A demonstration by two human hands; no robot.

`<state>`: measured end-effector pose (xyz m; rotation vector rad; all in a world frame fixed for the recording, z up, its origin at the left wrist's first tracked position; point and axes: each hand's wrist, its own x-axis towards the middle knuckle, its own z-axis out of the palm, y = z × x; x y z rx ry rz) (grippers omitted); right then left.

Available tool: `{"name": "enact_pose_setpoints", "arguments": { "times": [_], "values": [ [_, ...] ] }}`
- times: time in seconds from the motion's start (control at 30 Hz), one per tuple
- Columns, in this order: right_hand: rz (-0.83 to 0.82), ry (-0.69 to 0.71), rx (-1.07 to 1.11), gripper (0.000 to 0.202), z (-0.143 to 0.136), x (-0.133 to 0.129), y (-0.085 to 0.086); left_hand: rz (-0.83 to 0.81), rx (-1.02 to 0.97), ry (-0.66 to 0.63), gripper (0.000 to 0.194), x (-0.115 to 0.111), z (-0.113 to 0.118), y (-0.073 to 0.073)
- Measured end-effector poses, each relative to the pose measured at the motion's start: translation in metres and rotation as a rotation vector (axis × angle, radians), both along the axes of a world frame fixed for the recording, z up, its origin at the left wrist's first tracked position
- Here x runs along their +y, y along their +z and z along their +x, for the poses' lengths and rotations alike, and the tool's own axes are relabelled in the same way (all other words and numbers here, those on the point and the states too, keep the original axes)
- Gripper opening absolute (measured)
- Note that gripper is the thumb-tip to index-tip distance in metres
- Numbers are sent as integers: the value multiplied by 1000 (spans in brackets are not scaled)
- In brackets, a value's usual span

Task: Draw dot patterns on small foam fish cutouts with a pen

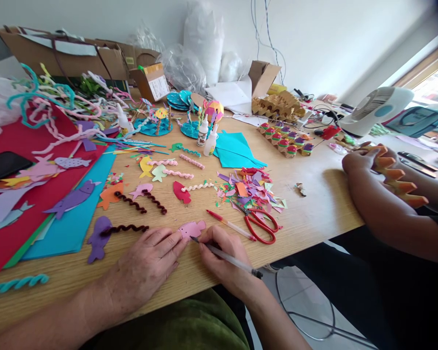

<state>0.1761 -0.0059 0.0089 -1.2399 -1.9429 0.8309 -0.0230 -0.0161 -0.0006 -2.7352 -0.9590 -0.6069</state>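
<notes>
A small pink paper fish (pixel 192 229) lies on the wooden table in front of me. My left hand (pixel 146 262) rests flat, fingers stretched out, its fingertips at the fish's left edge. Between the fingers of my right hand (pixel 224 257) is a pen (pixel 233 261) with a clear barrel, its dark tip at the fish's lower edge. Left of my hands lies a purple paper fish (pixel 99 238) with a dark brown twisted pipe cleaner (pixel 127 228). Beyond it are an orange fish (pixel 109 194) and a red fish (pixel 181 193), also with twisted pipe cleaners.
Red-handled scissors (pixel 262 226) and a red pen (pixel 229 224) lie right of my hands, by a pile of paper scraps (pixel 248 189). Glue bottles (pixel 210 142) stand farther back. At right, another person's hands (pixel 361 160) hold an egg-carton piece (pixel 390 175). Coloured sheets (pixel 69 228) cover the left side.
</notes>
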Motion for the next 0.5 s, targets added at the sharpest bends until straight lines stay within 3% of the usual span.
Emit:
{"name": "enact_pose_setpoints", "arguments": {
  "times": [0.3,0.5],
  "values": [
    [-10,0,8,10,1,1,1,13,3,-4,31,0,0,1],
    [11,-125,167,8,4,-1,4,42,1,-1,30,1,1,3]
  ]
}}
